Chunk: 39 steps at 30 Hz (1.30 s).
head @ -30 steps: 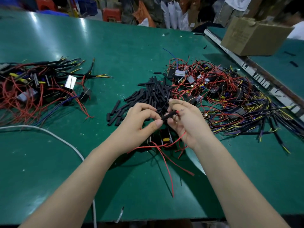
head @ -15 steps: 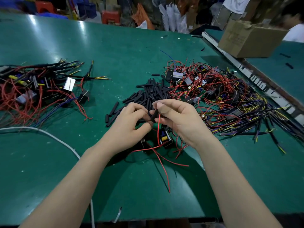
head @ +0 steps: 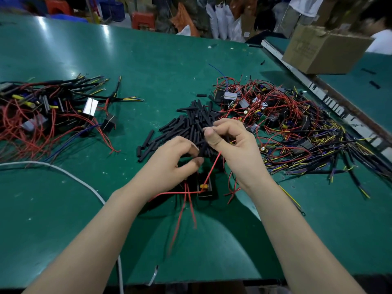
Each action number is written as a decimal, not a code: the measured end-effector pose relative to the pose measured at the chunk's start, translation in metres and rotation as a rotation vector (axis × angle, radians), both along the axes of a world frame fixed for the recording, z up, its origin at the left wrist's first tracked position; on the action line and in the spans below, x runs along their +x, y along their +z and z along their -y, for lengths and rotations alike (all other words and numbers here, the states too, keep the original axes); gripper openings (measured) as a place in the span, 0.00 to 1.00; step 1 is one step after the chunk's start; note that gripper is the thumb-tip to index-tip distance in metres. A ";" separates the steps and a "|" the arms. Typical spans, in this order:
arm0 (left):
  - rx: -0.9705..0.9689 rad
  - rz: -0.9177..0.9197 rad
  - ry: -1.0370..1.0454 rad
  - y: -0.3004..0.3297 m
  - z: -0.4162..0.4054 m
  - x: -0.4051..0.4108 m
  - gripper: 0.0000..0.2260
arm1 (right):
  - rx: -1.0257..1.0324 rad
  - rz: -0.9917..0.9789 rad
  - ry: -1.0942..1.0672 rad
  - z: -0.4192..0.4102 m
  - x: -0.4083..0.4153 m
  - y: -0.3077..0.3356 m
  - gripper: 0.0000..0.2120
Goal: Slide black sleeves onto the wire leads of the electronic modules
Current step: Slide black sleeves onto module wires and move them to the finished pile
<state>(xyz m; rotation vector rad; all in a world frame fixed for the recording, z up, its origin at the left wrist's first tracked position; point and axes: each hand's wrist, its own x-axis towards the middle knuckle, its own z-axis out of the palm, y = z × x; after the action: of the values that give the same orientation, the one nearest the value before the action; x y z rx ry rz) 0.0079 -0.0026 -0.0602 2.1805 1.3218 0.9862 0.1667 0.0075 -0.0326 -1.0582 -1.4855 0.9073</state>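
Now, nearest the table [head: 63, 219] edge, loose red wires [head: 182, 211] trail toward the viewer from a small black module [head: 204, 188] lying under the hands. Above it, the left hand [head: 169, 164] and right hand [head: 231, 143] pinch one black sleeve [head: 203, 148] between them, a red lead [head: 213, 164] running from its lower end down to the module. A second ago the sleeve lay nearly level; it has since tipped steeply. Beyond lies the sleeve pile [head: 191, 124], unsleeved modules [head: 286, 124] to its right, finished ones [head: 42, 115] far left.
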 end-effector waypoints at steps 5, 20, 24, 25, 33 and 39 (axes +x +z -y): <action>-0.217 0.239 0.004 0.001 0.003 0.006 0.17 | -0.003 -0.034 0.023 0.003 -0.004 0.002 0.05; -0.296 0.325 -0.126 0.003 0.007 0.018 0.13 | -0.051 -0.070 -0.049 0.006 -0.016 -0.001 0.12; -0.327 0.293 -0.059 0.002 0.005 0.017 0.18 | -0.101 -0.020 0.030 0.002 -0.009 -0.001 0.08; -0.348 0.300 -0.039 0.002 0.005 0.015 0.17 | -0.117 -0.038 0.075 0.002 -0.007 0.001 0.04; -0.407 0.531 -0.023 0.003 0.005 0.007 0.15 | 0.150 0.495 -0.234 -0.016 0.027 -0.003 0.05; -0.479 0.726 0.037 0.007 0.001 -0.002 0.16 | 0.306 0.893 -0.199 -0.019 0.019 -0.024 0.09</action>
<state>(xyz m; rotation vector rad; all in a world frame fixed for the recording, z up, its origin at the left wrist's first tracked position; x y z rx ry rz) 0.0056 -0.0036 -0.0530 1.2646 1.0862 1.1694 0.1854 0.0263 -0.0569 -1.4256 -2.0937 0.0115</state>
